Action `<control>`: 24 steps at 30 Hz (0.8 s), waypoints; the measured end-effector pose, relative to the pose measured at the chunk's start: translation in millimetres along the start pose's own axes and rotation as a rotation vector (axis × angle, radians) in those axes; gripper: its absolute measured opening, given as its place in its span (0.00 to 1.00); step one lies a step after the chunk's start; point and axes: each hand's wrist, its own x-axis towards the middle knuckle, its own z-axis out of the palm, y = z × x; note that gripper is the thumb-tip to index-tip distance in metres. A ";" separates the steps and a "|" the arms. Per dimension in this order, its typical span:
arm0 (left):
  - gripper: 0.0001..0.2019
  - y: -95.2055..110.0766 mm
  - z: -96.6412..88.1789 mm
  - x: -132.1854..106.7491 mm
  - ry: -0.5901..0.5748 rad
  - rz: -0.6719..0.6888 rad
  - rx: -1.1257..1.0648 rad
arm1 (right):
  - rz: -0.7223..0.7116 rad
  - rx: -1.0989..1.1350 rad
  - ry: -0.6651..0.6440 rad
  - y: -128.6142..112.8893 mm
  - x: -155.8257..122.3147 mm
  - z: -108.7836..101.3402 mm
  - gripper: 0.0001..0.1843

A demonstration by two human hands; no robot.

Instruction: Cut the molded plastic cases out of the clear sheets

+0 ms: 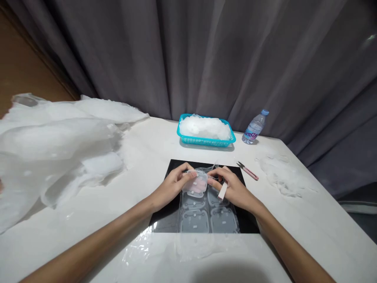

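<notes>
A clear plastic sheet with several moulded shapes lies on a black mat on the white table. My left hand pinches one clear moulded piece at the sheet's far end, fingers closed under and around it. My right hand grips the same piece from the right, fingers curled, and a small pale pink tool sticks out below its fingers.
A turquoise basket heaped with clear pieces stands behind the mat, a water bottle to its right. Pink snips lie right of the mat, beside plastic scraps. A big pile of clear sheets fills the left. Grey curtain behind.
</notes>
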 end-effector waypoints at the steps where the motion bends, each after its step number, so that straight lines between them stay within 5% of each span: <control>1: 0.18 -1.5 1.6 -0.3 0.008 -0.005 -0.001 | 0.016 0.033 -0.018 -0.2 -1.2 1.1 0.11; 9: 0.17 0.6 14.6 -3.4 0.019 -0.060 -0.089 | -0.010 0.095 -0.055 -1.9 -3.3 -1.7 0.10; 13: 0.19 4.0 26.8 -14.2 -0.147 -0.220 -0.180 | -0.094 -0.137 0.134 13.1 2.5 4.6 0.10; 16: 0.18 3.8 29.8 -18.0 -0.212 -0.132 0.007 | -0.108 -0.226 0.152 20.9 5.3 1.1 0.07; 21: 0.17 5.7 21.3 -15.5 -0.078 0.024 0.241 | -0.145 -0.121 0.257 5.8 -1.7 -17.5 0.14; 24: 0.16 12.0 18.3 -16.8 -0.036 0.068 0.241 | -0.178 0.015 0.148 -12.4 -9.3 -21.4 0.09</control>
